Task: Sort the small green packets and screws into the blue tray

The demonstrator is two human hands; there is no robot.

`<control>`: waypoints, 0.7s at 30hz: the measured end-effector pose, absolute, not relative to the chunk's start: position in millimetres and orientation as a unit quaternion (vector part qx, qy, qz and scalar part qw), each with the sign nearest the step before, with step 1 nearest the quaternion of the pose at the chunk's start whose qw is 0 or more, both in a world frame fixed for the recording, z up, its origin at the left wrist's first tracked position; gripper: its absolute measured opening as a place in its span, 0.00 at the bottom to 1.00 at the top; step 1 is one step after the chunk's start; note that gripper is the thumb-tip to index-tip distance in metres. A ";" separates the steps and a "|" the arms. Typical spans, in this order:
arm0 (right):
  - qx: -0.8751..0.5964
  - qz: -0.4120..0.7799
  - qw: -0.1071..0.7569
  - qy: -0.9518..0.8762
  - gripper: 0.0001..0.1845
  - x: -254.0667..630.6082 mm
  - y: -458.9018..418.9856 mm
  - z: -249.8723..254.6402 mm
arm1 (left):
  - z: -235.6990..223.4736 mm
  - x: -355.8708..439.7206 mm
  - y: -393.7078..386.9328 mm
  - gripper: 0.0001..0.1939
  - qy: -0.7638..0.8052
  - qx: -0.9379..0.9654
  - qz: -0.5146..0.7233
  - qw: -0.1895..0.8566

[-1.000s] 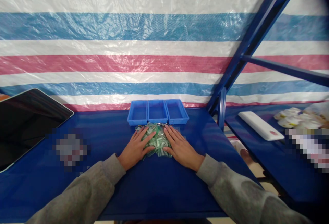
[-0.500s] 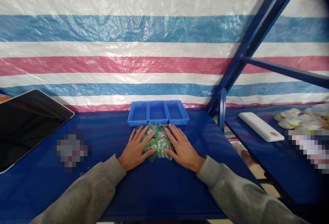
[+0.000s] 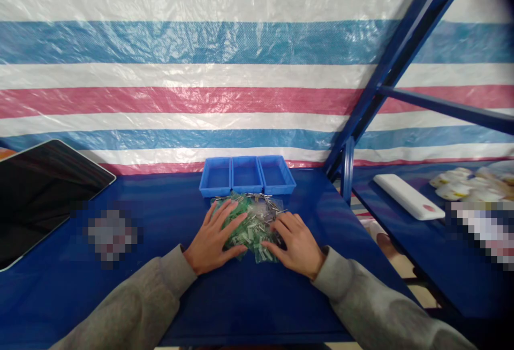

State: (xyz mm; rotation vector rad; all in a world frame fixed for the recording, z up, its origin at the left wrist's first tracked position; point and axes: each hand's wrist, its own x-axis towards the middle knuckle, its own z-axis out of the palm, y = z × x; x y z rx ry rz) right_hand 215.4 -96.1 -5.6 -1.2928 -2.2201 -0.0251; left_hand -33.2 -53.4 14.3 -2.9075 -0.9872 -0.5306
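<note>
A loose pile of small green and clear plastic packets (image 3: 254, 232) lies on the blue table, mixed with thin silvery metal pieces (image 3: 263, 198) too small to name exactly. My left hand (image 3: 217, 237) rests spread over the pile's left side, thumb apart from the fingers. On the right side my right hand (image 3: 295, 243) touches the pile with bent fingers, its thumb held away from them. Neither hand visibly grips anything. Just behind the pile stand three joined blue trays: a left tray (image 3: 216, 191), a middle tray (image 3: 247, 189) and a right tray (image 3: 278, 189).
A dark flat screen (image 3: 48, 195) lies at the left, near a blurred-out object (image 3: 112, 235). A blue metal frame post (image 3: 377, 88) slants up at the right. Beyond it, a second blue table holds a white power bank (image 3: 408, 196) and several pale wrapped items (image 3: 453, 184).
My right hand has shifted slightly right and toward me, and its fingers have bent. More metal pieces show at the pile's right. The left hand has barely moved.
</note>
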 end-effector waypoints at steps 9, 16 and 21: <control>-0.499 0.032 0.223 -0.837 0.08 218.5 -96.5 -14.9 | 5.9 -30.9 -56.3 0.38 -0.350 -0.924 -0.153 0.026; -0.509 0.009 0.212 -0.834 0.07 214.3 -86.5 -17.6 | 4.5 -31.8 -54.0 0.38 -0.353 -0.925 -0.135 0.026; -0.500 -0.005 0.213 -0.839 0.07 214.2 -86.6 -20.4 | 7.3 -31.7 -55.5 0.35 -0.350 -0.925 -0.145 0.012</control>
